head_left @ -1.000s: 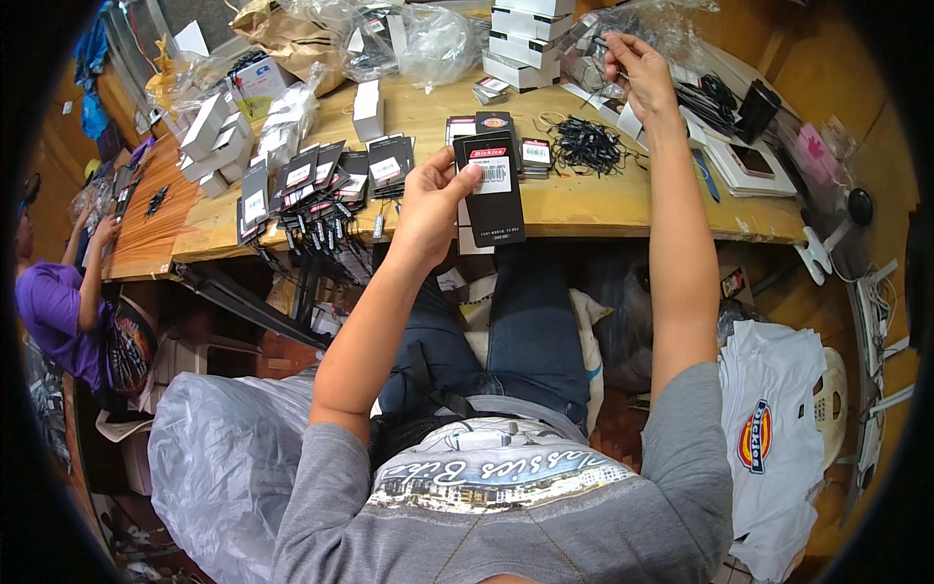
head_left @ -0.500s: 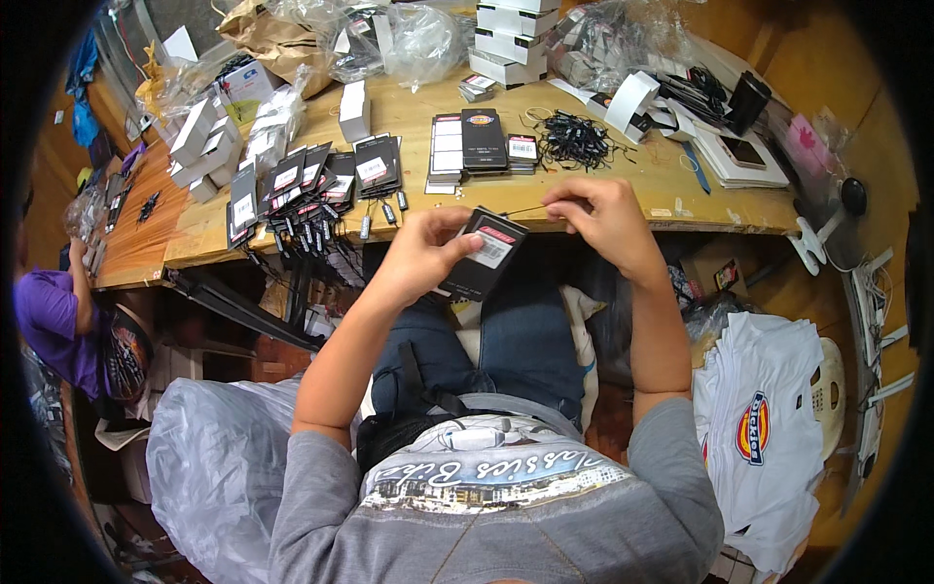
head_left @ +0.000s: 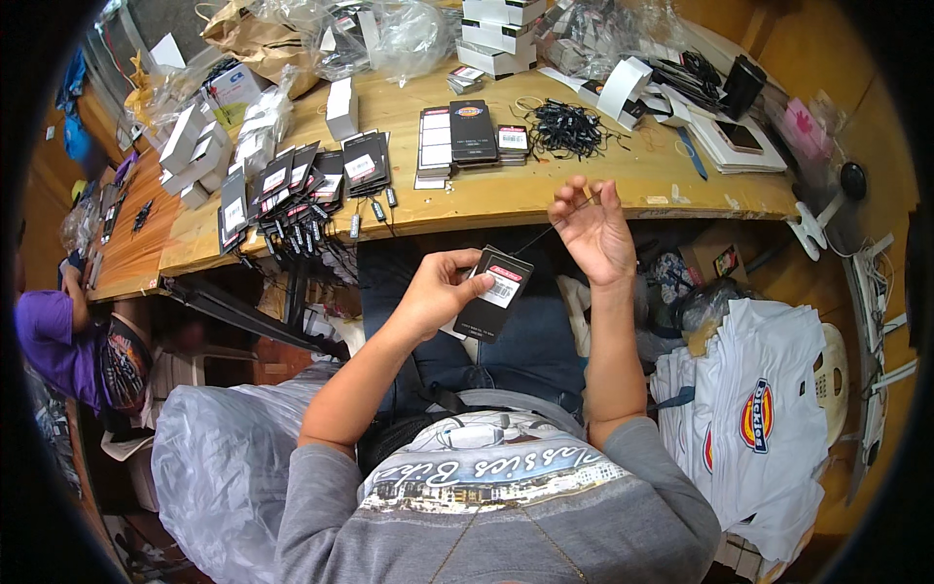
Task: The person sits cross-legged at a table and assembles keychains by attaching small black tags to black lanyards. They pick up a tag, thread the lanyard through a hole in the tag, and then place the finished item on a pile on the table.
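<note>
My left hand (head_left: 451, 288) grips a black hang tag (head_left: 494, 310) with a red label and a white barcode sticker, thumb on its face, above my lap. From the tag's top a thin black cord (head_left: 537, 240) runs up to my right hand (head_left: 595, 238), which has its palm turned up and the cord at its curled fingers. Beyond, on the table, lie stacks of black tags (head_left: 474, 133) and white-faced tags (head_left: 435, 146), small stickered tags (head_left: 512, 140) and a heap of black cords (head_left: 566, 129). To the left, corded tags (head_left: 292, 185) spread along the table edge.
The wooden table (head_left: 413, 209) also bears white boxes (head_left: 498, 39), plastic bags (head_left: 413, 41) and a phone (head_left: 738, 137) on papers. White shirts (head_left: 749, 419) are piled at right. A large plastic bag (head_left: 224, 477) stands at left, near a person in a purple shirt (head_left: 53, 326).
My left hand has lowered the tag toward my lap. My right hand has turned palm up, with the cord still stretched between it and the tag. The view has shifted slightly.
</note>
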The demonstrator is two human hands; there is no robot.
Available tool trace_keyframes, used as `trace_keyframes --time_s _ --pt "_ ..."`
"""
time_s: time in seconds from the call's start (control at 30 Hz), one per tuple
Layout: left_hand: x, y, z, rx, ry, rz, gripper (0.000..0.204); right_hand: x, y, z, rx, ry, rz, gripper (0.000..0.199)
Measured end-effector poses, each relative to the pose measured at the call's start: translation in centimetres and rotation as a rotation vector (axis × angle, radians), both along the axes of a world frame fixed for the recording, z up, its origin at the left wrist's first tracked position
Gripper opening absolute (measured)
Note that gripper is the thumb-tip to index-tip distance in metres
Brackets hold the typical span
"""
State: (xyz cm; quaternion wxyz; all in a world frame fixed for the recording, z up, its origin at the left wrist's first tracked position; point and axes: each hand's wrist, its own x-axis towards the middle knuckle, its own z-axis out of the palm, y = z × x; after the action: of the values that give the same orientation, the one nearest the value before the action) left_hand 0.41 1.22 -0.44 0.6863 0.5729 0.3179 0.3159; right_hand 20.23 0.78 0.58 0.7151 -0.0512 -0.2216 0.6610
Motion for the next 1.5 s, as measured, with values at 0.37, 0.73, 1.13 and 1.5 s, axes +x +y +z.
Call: trace_keyframes --time_s 0.37,0.73,1.13,1.5 --pt "-0.2 0.5 -1.0 0.318 -0.164 0.277 0.024 -3.8 -2.9 -0.1 0.022 -0.713 -0.414 0.012" --pt "0.4 -1.0 0.3 0.679 -0.097 0.535 0.023 -6.3 -2.7 -1.7 0.079 -0.956 -0.599 0.007" --pt "-0.3 -1.1 0.9 0.937 0.043 0.441 0.027 -6.5 -3.1 -1.4 0.013 -0.75 -0.382 0.005" --pt "-0.6 -0.7 1.0 1.044 0.098 0.412 0.027 -6.8 -2.6 -1.8 0.061 -0.756 -0.39 0.007"
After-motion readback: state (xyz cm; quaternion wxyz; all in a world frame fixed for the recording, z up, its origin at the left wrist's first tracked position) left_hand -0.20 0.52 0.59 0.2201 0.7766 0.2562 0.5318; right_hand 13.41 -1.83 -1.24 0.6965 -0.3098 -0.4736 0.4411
